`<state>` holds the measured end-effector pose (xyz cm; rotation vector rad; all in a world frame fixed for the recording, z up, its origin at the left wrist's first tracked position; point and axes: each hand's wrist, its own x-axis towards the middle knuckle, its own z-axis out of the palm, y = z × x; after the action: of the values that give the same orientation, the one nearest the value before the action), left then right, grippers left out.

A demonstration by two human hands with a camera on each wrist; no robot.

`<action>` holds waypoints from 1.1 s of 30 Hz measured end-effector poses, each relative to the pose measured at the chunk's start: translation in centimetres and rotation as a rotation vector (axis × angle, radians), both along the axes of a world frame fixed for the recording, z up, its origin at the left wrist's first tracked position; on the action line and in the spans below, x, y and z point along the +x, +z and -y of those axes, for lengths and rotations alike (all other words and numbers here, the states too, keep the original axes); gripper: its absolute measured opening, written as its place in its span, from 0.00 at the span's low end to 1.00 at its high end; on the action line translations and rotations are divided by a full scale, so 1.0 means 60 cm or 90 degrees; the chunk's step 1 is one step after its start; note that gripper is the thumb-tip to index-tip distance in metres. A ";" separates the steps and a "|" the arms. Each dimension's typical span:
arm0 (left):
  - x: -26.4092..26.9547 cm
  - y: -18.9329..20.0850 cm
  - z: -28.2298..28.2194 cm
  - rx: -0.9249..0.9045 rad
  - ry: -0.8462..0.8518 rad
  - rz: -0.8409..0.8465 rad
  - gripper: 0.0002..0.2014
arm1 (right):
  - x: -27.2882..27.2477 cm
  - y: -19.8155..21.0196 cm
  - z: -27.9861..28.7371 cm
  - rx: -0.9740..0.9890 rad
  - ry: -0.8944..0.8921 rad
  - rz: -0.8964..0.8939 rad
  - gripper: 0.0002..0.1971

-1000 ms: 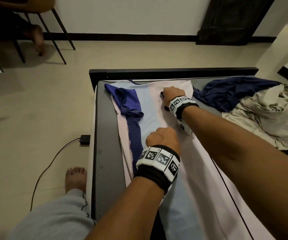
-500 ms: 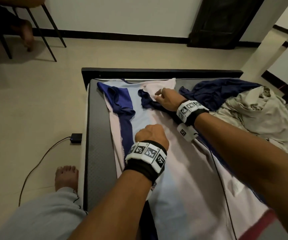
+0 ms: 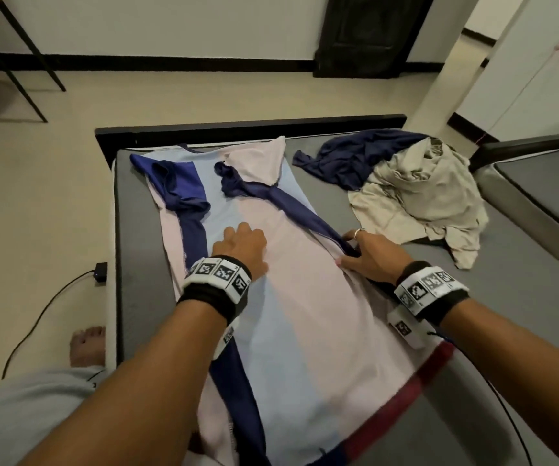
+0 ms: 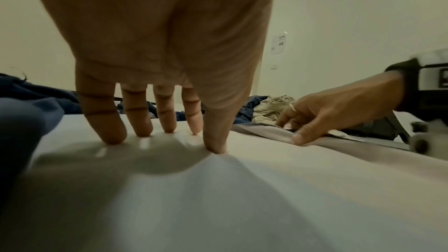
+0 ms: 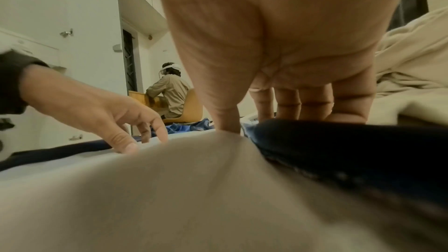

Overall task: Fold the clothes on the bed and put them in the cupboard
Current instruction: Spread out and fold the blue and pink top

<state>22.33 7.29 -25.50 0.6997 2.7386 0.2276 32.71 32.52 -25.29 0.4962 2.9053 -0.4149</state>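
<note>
Bedroom in a home: grey mattress (image 3: pixel 136 264) on a black bed frame (image 3: pixel 237 127) beneath the fingers (image 3: pixel 242 232), crumpled clothes (image 3: pixel 416 193) beyond them, white cupboard doors (image 5: pixel 36 16) and dark door (image 3: pixel 372 35) farther off

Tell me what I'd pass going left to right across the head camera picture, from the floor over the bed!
Charger → left hand → right hand → beige clothes. The shirt lies under both hands, so it has no single place in the order.
</note>
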 end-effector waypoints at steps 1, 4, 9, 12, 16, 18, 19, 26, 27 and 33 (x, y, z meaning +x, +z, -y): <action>-0.006 0.004 -0.003 -0.009 -0.013 0.004 0.26 | 0.018 0.001 -0.006 -0.011 -0.016 0.007 0.28; -0.050 0.026 -0.018 -0.050 -0.039 0.001 0.27 | 0.064 -0.001 -0.014 -0.042 -0.055 0.017 0.23; -0.125 0.054 -0.088 -0.069 -0.083 -0.077 0.25 | 0.129 0.001 -0.008 -0.046 -0.120 0.002 0.07; -0.121 0.035 -0.135 0.027 -0.201 -0.155 0.28 | 0.158 0.002 -0.001 -0.037 -0.136 -0.004 0.10; -0.073 0.000 -0.179 0.091 -0.390 -0.165 0.20 | 0.190 0.005 0.009 -0.055 -0.174 -0.018 0.02; -0.058 0.008 -0.190 0.137 -0.425 -0.225 0.11 | 0.202 0.010 0.019 -0.084 -0.189 -0.033 0.01; -0.053 0.013 -0.192 0.158 -0.421 -0.243 0.10 | 0.208 0.012 0.024 -0.091 -0.186 -0.041 0.04; -0.045 -0.001 -0.175 0.099 -0.385 -0.165 0.19 | 0.246 0.030 0.053 -0.038 -0.101 -0.009 0.21; -0.045 -0.005 -0.173 0.084 -0.395 -0.172 0.24 | 0.249 0.030 0.059 -0.034 -0.082 -0.037 0.16; -0.041 0.007 -0.164 0.083 -0.384 -0.233 0.10 | 0.268 0.019 0.102 -0.010 -0.007 -0.207 0.18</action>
<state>19.87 17.15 -25.09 1.6998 2.6857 0.1483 48.81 26.39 -24.17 0.4826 3.2068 -0.5682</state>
